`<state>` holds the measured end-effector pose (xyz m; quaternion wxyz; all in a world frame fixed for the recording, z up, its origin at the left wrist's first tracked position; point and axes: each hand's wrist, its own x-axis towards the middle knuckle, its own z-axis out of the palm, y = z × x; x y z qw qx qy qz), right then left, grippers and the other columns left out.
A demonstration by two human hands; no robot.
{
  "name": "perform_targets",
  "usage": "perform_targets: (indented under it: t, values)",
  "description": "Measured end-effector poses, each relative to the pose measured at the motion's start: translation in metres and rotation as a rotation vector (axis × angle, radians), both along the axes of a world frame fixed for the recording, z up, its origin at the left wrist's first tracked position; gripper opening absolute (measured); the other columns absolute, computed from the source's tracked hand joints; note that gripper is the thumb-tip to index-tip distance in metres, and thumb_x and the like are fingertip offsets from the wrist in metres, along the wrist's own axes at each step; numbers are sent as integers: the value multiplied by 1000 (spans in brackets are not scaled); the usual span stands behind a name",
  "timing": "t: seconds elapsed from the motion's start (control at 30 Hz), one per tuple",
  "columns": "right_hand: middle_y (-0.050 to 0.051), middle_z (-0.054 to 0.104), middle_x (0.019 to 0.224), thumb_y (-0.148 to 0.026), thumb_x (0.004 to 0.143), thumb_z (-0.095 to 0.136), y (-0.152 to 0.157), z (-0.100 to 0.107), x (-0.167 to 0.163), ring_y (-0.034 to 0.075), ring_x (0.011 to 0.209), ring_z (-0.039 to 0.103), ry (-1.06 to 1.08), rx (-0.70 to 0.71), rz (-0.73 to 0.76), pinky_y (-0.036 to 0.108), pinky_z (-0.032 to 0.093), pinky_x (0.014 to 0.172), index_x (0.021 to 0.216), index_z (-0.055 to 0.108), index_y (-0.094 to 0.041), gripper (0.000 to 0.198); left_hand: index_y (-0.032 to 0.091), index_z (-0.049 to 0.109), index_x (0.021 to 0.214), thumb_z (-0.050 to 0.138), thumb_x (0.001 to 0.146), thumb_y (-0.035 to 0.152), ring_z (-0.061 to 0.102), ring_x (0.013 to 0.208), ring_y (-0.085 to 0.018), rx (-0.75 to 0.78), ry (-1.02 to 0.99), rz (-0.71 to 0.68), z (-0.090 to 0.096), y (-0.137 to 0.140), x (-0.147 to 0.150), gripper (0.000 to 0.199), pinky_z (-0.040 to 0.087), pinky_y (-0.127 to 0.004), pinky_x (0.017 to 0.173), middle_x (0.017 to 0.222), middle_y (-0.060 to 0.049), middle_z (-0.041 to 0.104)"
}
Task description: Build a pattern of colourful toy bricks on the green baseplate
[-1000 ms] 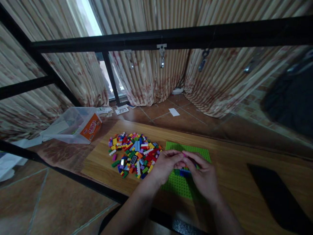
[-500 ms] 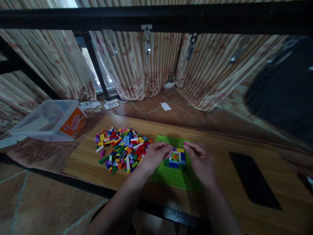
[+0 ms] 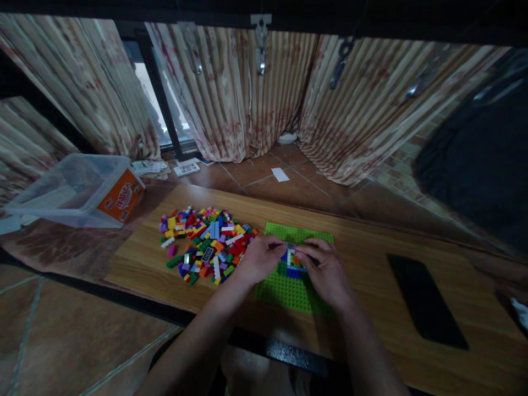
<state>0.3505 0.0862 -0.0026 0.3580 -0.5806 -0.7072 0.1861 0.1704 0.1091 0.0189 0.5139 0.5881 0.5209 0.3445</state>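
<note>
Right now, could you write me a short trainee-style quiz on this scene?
1. Which is nearer the loose heap of multicoloured plastic bricks: the person's left hand or right hand?
2. True or false: the low, partly blue brick structure stands on the green, studded plastic baseplate.
3. What colour is the label on the clear plastic bin?

Key: 1, left hand; 2, true; 3, orange.

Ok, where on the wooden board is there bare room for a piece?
The widest bare patch of wooden board lies between the right hand and the black slab. A narrower strip runs between the brick pile and the board's near edge. Crowded: the brick pile itself, and the small build on the green baseplate, left hand also close.
</note>
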Motion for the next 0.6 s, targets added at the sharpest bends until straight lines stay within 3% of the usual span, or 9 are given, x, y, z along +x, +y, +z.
perform_targets:
  t: [0.27,0.6]
  values:
    - [6,64,112,-41,83,64,2,-7,-4,26,108,54,36,-12,-29,47,41,96,85,77,-30,18,15,73,79,52,80,24,59,69,-16,72,162,-66,3,-1,-2,23,42,-25,61,70,-2,68]
    - [6,65,107,-40,80,65,7,-8,-4,24,105,57,91,-55,-28,45,41,96,82,76,-28,17,16,72,76,50,81,23,58,66,-14,103,187,-76,5,-3,-3,24,41,-24,60,68,-1,67]
